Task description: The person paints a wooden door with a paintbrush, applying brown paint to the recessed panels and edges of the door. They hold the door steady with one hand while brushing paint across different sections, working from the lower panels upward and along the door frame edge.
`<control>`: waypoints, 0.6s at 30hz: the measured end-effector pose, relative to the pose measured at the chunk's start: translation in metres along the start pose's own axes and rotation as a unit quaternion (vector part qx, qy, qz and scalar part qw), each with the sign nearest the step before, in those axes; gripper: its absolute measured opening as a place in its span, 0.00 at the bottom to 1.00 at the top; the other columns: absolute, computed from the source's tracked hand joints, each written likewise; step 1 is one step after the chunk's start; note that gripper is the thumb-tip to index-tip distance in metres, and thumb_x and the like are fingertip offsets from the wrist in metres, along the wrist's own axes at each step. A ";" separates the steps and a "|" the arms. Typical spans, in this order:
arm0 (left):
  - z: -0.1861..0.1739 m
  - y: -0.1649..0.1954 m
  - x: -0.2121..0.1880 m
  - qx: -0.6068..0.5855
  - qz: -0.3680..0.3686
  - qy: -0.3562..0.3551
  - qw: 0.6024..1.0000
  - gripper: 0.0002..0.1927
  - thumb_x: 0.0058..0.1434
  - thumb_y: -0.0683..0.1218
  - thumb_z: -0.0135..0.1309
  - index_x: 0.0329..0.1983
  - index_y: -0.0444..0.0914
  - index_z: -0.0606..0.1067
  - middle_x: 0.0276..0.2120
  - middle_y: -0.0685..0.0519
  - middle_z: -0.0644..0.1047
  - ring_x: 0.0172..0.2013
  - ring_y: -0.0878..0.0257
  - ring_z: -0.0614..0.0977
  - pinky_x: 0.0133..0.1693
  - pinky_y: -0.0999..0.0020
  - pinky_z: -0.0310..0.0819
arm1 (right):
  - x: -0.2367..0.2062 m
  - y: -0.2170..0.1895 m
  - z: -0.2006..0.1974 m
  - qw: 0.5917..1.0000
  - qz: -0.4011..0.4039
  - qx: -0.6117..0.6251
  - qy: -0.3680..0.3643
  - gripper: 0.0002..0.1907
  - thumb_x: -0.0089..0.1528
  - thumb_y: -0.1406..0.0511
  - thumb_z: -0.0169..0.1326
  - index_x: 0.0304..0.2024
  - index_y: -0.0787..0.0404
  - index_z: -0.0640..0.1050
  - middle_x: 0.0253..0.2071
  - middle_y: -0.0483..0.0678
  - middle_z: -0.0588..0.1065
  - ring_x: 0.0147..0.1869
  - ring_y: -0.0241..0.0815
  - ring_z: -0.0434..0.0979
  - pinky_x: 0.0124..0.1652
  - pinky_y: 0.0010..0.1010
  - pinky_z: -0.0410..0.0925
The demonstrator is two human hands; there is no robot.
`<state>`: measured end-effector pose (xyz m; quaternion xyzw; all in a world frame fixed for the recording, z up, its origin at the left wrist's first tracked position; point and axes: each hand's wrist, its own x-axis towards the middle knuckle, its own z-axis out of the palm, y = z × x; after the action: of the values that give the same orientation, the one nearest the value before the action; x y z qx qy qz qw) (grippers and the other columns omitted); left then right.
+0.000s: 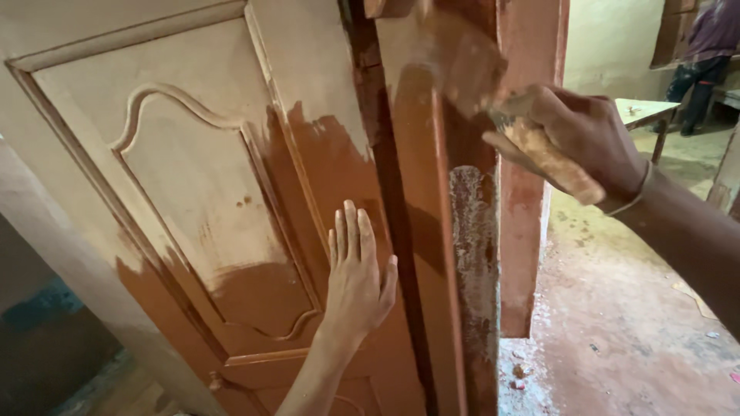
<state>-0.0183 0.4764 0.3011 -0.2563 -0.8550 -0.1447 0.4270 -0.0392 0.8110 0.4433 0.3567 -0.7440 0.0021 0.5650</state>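
Now we see the left hand (356, 277) pressed flat, fingers straight and together, on the carved wooden door with its arched panel (193, 192), half coated in reddish-brown paint. The right hand (586, 139) is clamped on a paint-crusted wooden-handled brush (539, 150), bristles against the door's narrow edge (432, 115). Far back, a person (705, 54) stands beside a pale table (644, 112).
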 end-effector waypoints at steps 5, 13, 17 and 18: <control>-0.007 0.011 0.001 0.021 -0.026 -0.018 0.999 0.41 0.69 0.52 0.43 0.74 0.23 0.43 0.75 0.30 0.41 0.75 0.36 0.40 0.72 0.45 0.34 | -0.002 -0.013 -0.004 0.995 -0.054 -0.082 -0.034 0.11 0.66 0.68 0.54 0.51 0.62 0.78 0.45 0.56 0.81 0.26 0.39 0.77 0.16 0.23 0.68; -0.015 0.039 0.003 0.033 -0.041 0.018 0.998 0.39 0.70 0.51 0.40 0.75 0.23 0.44 0.75 0.30 0.41 0.76 0.37 0.40 0.73 0.45 0.33 | -0.038 -0.068 -0.029 0.905 -0.158 0.180 -0.351 0.07 0.74 0.65 0.46 0.50 0.52 0.76 0.37 0.50 0.77 0.23 0.26 0.73 0.17 0.17 0.64; -0.016 0.051 0.000 0.045 -0.039 0.022 0.998 0.39 0.71 0.53 0.39 0.74 0.23 0.43 0.75 0.29 0.41 0.75 0.36 0.40 0.73 0.45 0.34 | -0.025 -0.039 -0.031 0.930 -0.069 0.093 -0.348 0.27 0.70 0.65 0.47 0.72 0.43 0.67 0.43 0.53 0.78 0.15 0.35 0.71 0.08 0.22 0.65; -0.016 0.053 -0.001 0.047 -0.043 0.019 0.998 0.40 0.70 0.53 0.40 0.74 0.23 0.43 0.75 0.29 0.41 0.75 0.36 0.40 0.72 0.45 0.34 | -0.016 -0.026 -0.032 0.955 -0.059 0.092 -0.277 0.19 0.69 0.66 0.50 0.62 0.46 0.73 0.50 0.53 0.77 0.18 0.32 0.72 0.11 0.20 0.64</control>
<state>0.0224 0.5127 0.3112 -0.1956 -0.8627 -0.1277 0.4485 0.0038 0.8128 0.4312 0.4370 -0.8456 -0.0612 0.3005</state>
